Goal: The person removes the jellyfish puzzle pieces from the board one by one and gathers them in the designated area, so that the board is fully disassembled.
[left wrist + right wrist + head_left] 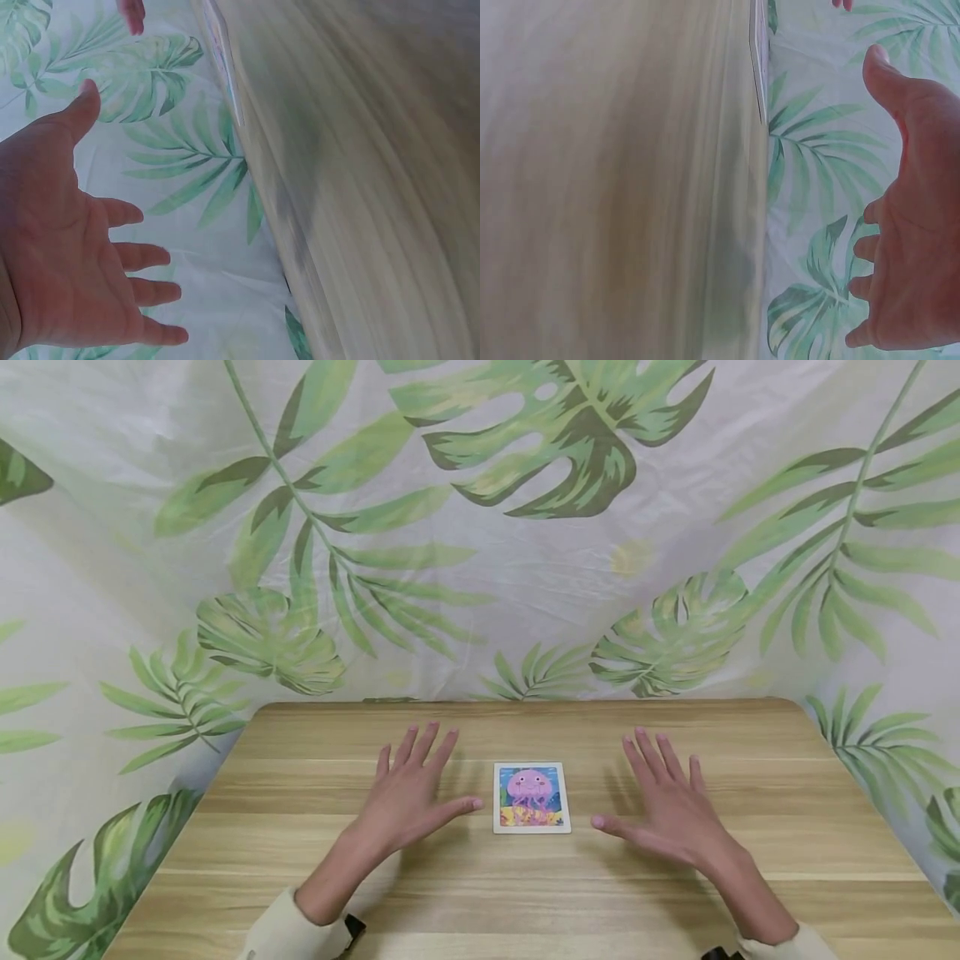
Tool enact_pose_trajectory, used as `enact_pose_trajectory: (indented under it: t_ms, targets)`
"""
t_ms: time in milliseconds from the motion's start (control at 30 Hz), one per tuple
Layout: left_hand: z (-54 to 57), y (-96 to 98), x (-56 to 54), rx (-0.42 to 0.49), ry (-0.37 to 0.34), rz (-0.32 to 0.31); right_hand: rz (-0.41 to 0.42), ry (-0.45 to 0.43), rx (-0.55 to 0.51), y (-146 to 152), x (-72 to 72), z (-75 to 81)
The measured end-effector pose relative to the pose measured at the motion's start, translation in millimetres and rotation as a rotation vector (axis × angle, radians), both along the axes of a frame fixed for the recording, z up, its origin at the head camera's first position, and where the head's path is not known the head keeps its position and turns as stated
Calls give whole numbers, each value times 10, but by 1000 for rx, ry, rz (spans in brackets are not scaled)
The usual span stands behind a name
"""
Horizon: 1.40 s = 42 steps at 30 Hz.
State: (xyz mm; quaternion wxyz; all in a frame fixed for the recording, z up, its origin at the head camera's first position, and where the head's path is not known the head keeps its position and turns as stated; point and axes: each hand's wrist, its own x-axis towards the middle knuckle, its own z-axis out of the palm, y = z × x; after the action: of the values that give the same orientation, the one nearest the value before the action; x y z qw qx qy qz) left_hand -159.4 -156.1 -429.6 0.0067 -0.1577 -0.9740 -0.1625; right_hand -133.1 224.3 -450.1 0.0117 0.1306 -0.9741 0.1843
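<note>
A small white-bordered picture of a pink jellyfish (532, 798) lies flat on the wooden table (517, 893), between the two hands. To its left, my left hand (412, 802) hovers palm down with fingers spread, the thumb tip near the picture's left edge. On the other side my right hand (671, 814) is held the same way, its thumb pointing at the right edge. Both hands hold nothing, and shadows fall on the wood beneath them. In the left wrist view the left palm (64, 255) shows bare; in the right wrist view, so does the right palm (922, 240).
A pale cloth with green leaf prints (480, 577) hangs behind the table's far edge and along both sides. Dark straps (356, 930) sit by the light sleeves (288, 931) at the wrists.
</note>
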Motion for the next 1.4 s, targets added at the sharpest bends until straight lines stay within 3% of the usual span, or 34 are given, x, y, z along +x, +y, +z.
enact_pose_trajectory:
  t_ms: [433, 667, 900, 1400]
  targets:
    - [3, 150, -97, 78, -107, -183, 100, 2, -36, -179, -143, -9]
    - [-12, 149, -84, 28, -210, -324, 153, -37, -77, -273, -220, -20]
    - [-16, 182, -64, -58, -291, -378, 217, -75, -122, -412, -349, -13]
    - [-33, 287, 23, -173, -257, -501, 330, -92, -155, -774, -616, -42]
